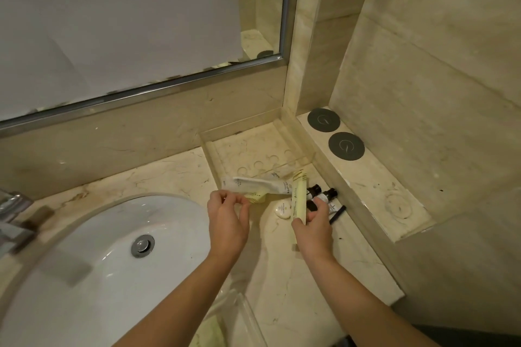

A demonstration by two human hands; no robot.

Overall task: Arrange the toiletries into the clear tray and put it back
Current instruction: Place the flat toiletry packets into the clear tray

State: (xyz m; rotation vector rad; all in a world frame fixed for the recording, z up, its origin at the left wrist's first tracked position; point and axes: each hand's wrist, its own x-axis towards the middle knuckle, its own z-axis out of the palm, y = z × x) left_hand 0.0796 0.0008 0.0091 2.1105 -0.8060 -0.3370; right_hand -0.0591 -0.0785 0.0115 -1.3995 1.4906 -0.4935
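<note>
A clear tray point(217, 138) with round recesses stands in the back corner of the marble counter. In front of it lie a long white packet point(253, 185), a small yellow packet point(258, 196), a round white soap point(282, 209), small dark-capped bottles point(328, 195) and a black comb point(337, 214). My right hand point(313, 227) grips a long pale yellow packet point(299, 200), held nearly upright, and seems to hold a dark-capped bottle too. Just left of the pile, my left hand point(228, 218) hovers with fingertips pinched; I cannot see anything in it.
A white sink basin point(93, 262) with a metal drain fills the lower left, a tap point(14, 214) at the far left. A mirror hangs above. A raised ledge point(375, 186) on the right carries two dark round coasters point(323, 120). Another clear object sits at the counter's front edge point(242, 318).
</note>
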